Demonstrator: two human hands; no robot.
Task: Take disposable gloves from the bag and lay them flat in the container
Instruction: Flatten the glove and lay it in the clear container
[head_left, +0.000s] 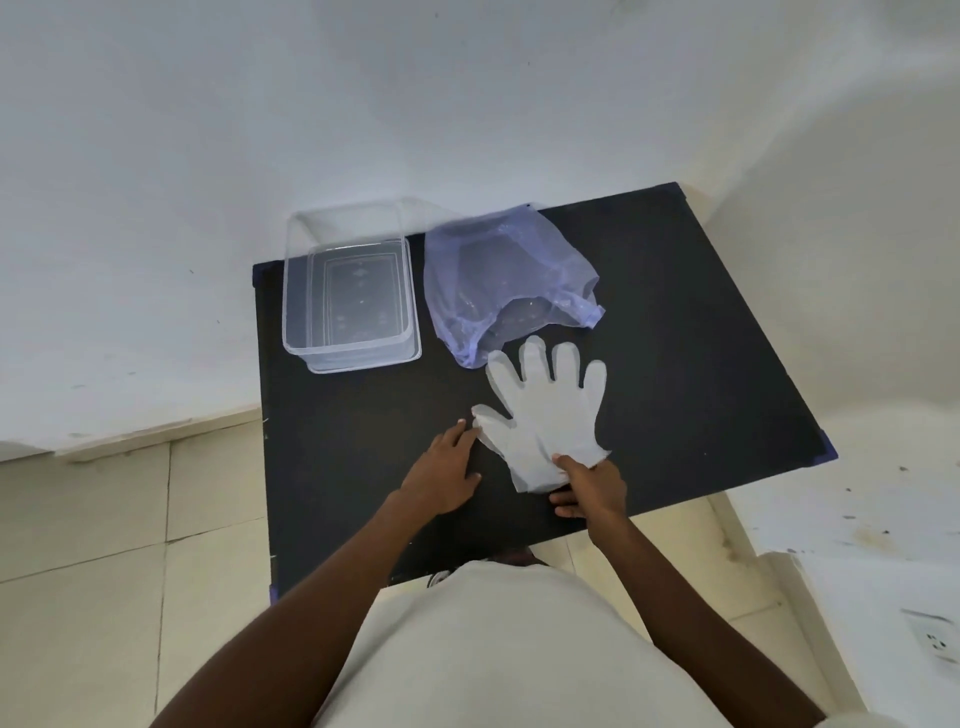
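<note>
A translucent white disposable glove (545, 410) lies spread flat on the black table, fingers pointing away from me. My right hand (592, 486) pinches its cuff at the near end. My left hand (447, 470) rests flat on the table with its fingertips touching the glove's thumb. Just beyond the glove's fingers lies a limp bluish mesh bag (498, 270), its mouth open toward me. A clear rectangular plastic container (296, 291) stands to the left of the bag; nothing shows inside it.
The black table (701, 322) stands against a white wall, its near edge just in front of my body. Pale floor tiles show on the left. A wall socket (935, 642) sits at the lower right.
</note>
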